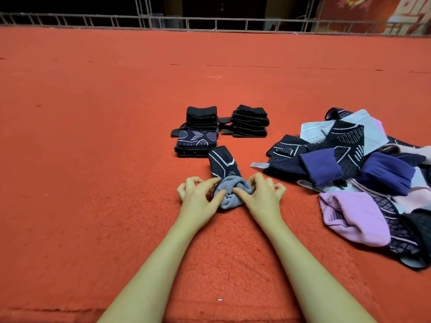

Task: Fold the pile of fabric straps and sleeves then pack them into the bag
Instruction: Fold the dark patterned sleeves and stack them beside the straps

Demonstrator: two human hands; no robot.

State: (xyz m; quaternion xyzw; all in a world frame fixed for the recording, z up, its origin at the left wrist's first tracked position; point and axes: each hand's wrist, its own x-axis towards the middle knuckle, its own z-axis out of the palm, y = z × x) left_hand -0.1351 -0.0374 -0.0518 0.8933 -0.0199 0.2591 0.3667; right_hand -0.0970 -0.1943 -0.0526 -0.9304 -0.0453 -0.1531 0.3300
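A dark patterned sleeve [223,164] lies on the red carpet [93,136] at the centre of the frame, its near end turned back to show a grey ribbed lining bunched into a roll. The left hand [198,199] pinches that roll from the left with thumb and forefinger, the other fingers curled clear of it. The right hand [261,194] pinches it from the right in the same way. Just beyond the sleeve, touching or nearly touching its far end, sits a folded stack of patterned sleeves [197,142]. Behind that stand two stacks of folded black straps [201,115], one left and one right [250,121]. At the right of the frame sprawls the unfolded pile [363,178] of navy, purple, pink and pale grey pieces. A metal railing [210,21] runs along the top.
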